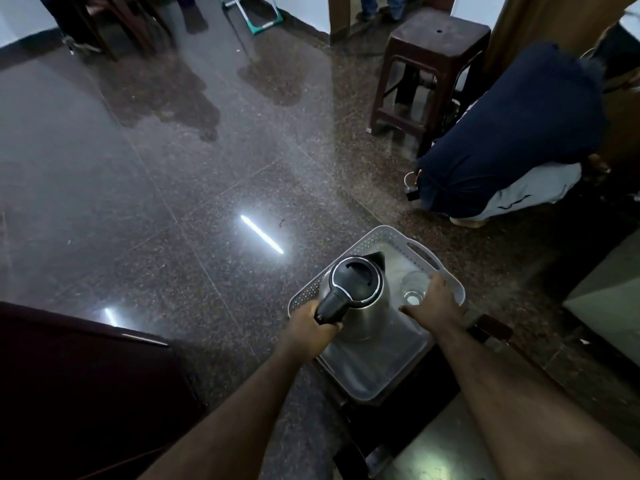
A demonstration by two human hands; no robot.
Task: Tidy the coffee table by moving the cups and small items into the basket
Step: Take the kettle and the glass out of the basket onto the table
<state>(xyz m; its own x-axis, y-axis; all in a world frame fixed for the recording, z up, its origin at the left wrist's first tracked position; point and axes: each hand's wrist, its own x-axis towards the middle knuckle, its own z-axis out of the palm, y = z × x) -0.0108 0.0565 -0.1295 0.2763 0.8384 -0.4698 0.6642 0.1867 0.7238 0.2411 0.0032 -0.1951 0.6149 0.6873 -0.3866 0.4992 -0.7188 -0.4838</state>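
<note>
A steel kettle (363, 306) with a black lid and handle stands inside the grey perforated basket (381, 237) on the dark floor. My left hand (313, 329) is closed around the kettle's black handle. Two clear glasses sit in the basket's right side, one (415, 280) behind the other (414, 298). My right hand (434, 304) rests over the basket's right part beside the near glass, fingers curled; whether it grips a glass I cannot tell.
A dark maroon piece of furniture (69, 375) fills the lower left. A brown plastic stool (429, 64) stands at the back right. A crouching person in a navy top (512, 133) is close to the basket's far right. A pale surface (450, 445) lies bottom right.
</note>
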